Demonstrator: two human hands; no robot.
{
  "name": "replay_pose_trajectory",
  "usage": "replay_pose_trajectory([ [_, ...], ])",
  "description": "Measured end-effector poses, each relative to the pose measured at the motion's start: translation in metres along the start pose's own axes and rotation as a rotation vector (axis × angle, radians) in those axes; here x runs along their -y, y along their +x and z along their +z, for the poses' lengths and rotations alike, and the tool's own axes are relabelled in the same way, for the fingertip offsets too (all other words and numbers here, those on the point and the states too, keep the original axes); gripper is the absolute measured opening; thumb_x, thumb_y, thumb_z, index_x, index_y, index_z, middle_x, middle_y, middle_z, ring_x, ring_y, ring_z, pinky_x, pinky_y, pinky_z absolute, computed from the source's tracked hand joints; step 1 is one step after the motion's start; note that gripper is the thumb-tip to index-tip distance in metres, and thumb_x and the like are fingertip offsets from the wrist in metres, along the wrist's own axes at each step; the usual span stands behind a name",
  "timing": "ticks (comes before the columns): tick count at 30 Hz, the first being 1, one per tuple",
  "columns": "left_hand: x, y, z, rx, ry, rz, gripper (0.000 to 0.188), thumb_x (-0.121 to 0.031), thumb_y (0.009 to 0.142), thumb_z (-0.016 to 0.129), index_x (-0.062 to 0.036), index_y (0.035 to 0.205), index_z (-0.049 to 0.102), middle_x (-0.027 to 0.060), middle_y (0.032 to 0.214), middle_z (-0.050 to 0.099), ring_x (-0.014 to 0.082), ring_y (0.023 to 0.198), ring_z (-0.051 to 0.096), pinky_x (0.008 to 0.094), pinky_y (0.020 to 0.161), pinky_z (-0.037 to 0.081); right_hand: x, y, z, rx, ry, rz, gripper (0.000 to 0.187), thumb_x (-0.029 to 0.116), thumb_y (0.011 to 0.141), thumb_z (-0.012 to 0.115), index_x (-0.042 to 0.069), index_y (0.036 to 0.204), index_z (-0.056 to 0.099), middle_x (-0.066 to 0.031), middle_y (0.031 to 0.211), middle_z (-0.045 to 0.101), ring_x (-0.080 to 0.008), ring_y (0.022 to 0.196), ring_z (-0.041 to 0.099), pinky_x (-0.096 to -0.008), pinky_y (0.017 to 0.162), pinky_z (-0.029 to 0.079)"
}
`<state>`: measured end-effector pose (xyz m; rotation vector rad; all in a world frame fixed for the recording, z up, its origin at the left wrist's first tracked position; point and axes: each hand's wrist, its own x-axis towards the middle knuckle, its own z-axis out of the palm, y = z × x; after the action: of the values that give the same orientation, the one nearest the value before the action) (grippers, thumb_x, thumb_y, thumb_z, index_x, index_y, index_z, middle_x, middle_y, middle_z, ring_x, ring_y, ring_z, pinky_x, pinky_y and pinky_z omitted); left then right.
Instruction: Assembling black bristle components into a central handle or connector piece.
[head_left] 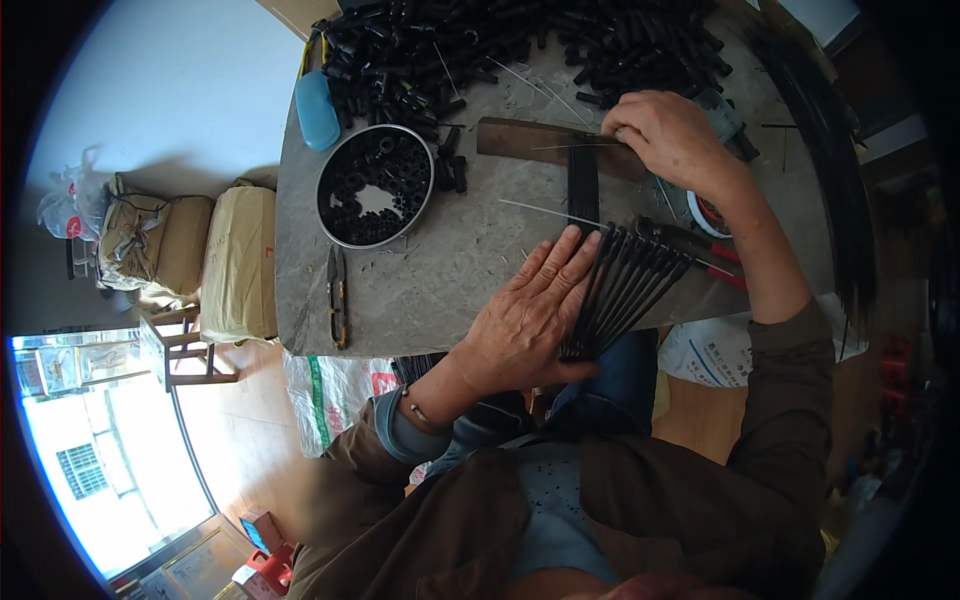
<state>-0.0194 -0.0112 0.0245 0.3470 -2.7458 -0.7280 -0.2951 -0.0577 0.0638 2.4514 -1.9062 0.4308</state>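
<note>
My left hand (530, 320) lies flat at the table's near edge, fingers stretched out, its fingertips against a fan of slim black rods (630, 280). A thin pale rod (545, 211) crosses the table just beyond those fingertips. Farther off, my right hand (665, 140) is closed over the right end of a brown wooden block (510, 138). From its fingers a thin wire-like rod (575, 147) points left across the block. Beneath the block runs a flat black strip (583, 190) toward my left hand. My right fingertips are partly hidden.
A round metal bowl (365, 244) holds small black tubes. Nearby lie snips (338, 300) and a blue case (317, 112). Black tubular pieces (420, 50) are heaped at the back. On the right are a white tub (700, 212), a red-handled tool (725, 268) and long black strands (820, 130).
</note>
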Motion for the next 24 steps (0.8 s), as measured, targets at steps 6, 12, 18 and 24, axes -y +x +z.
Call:
replay_pose_trajectory([
  [6, 0.001, -0.001, 0.001, -0.006, 0.003, -0.001, 0.103, -0.05, 0.064, 0.08, 0.0092, 0.137, 0.039, 0.0237, 0.155, 0.024, 0.0375, 0.146, 0.018, 0.0464, 0.12, 0.018, 0.005, 0.001, -0.003, 0.093, 0.081, 0.109, 0.012, 0.009, 0.087, 0.056, 0.004, 0.092, 0.066, -0.0085, 0.091, 0.066, -0.0276, 0.086, 0.063, -0.0384, 0.078, 0.05],
  [12, 0.001, -0.003, 0.002, -0.021, 0.013, -0.007, 0.1, -0.051, 0.065, 0.079, 0.0071, 0.137, 0.041, 0.023, 0.155, 0.023, 0.0364, 0.147, 0.017, 0.0462, 0.12, 0.017, 0.01, 0.003, -0.002, 0.091, 0.083, 0.126, 0.011, 0.008, 0.087, 0.056, 0.003, 0.092, 0.065, -0.0087, 0.091, 0.067, -0.0274, 0.085, 0.064, -0.0373, 0.076, 0.05],
  [18, 0.002, -0.004, 0.004, -0.031, -0.002, 0.005, 0.099, -0.05, 0.067, 0.079, 0.0051, 0.138, 0.039, 0.0228, 0.155, 0.023, 0.036, 0.147, 0.017, 0.0468, 0.12, 0.016, 0.005, 0.001, 0.003, 0.029, 0.13, 0.094, 0.011, 0.007, 0.085, 0.057, 0.003, 0.092, 0.065, -0.0097, 0.088, 0.066, -0.028, 0.082, 0.065, -0.0379, 0.074, 0.05],
  [24, 0.002, -0.004, 0.004, -0.052, -0.014, -0.003, 0.097, -0.049, 0.066, 0.079, 0.0037, 0.138, 0.039, 0.0227, 0.155, 0.024, 0.0363, 0.147, 0.018, 0.0472, 0.12, 0.016, 0.005, 0.004, 0.004, 0.001, 0.064, 0.009, 0.011, 0.006, 0.084, 0.058, 0.002, 0.092, 0.064, -0.0105, 0.088, 0.067, -0.0283, 0.081, 0.065, -0.0377, 0.073, 0.05],
])
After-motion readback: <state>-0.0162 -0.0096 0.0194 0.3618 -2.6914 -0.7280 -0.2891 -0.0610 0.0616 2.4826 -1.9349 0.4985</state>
